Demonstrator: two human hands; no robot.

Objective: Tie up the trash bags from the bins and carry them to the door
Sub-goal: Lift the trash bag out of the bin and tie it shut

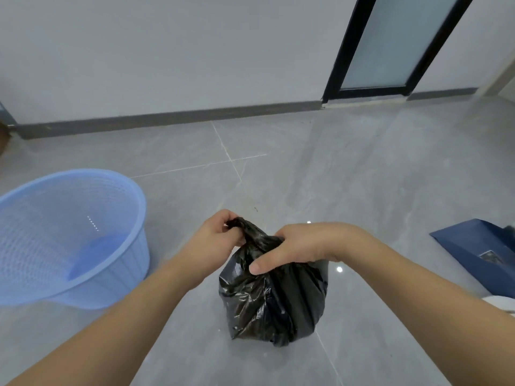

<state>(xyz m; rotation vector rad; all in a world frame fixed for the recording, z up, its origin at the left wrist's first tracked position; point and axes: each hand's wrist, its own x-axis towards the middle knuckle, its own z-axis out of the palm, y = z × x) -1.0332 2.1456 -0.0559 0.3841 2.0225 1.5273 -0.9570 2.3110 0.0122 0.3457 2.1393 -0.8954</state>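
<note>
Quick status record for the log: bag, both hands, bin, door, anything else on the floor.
bag: black trash bag, out of the bin, on the grey tiled floor, neck gathered
left hand: grip on the twisted top end of the bag
right hand: grip around the bag's neck, thumb pressed on the plastic
bin: blue mesh bin, left of the bag, no liner in it
door: frosted glass door, dark frame, far right
other: dark blue flat item on the floor, right edge

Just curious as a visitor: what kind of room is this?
Probably a bare indoor room or hallway in a flat or office: grey tiled floor, plain white wall with dark skirting, a black-framed frosted glass door.
</note>
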